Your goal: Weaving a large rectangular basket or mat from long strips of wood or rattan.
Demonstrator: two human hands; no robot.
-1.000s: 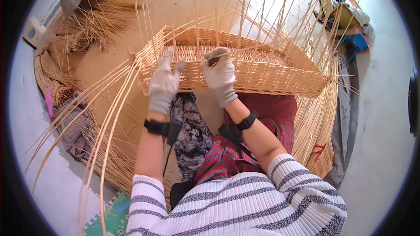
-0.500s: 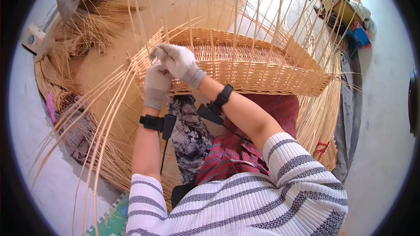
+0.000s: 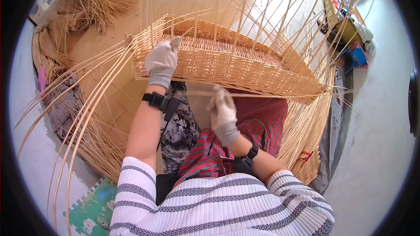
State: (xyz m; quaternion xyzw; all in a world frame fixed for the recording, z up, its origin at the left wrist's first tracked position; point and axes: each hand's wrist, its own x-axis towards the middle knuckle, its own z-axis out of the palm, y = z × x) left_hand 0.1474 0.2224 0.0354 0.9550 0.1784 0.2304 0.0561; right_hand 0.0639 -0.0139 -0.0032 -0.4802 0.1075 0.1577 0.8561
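A long, half-woven wicker basket lies tilted across my lap, with tall bare stakes rising from its walls. My left hand, in a pale work glove, is closed over the near wall close to the left end, its thumb at the rim. Below the near wall, my right hand, also gloved and somewhat blurred, is closed with its fingers curled. A smeared pale cane strand runs leftward from its fingertips, beneath the basket's lower edge.
Loose cane ends fan out from the basket's left corner. A large bundle of canes lies at my right, and more piles are at the far left. A blue container stands by the right wall. Green foam mat shows at lower left.
My right hand has left the basket's left end and swung down and right, drawing a strand. My left hand has shifted up onto the near wall. The basket's right end sits lower and nearer.
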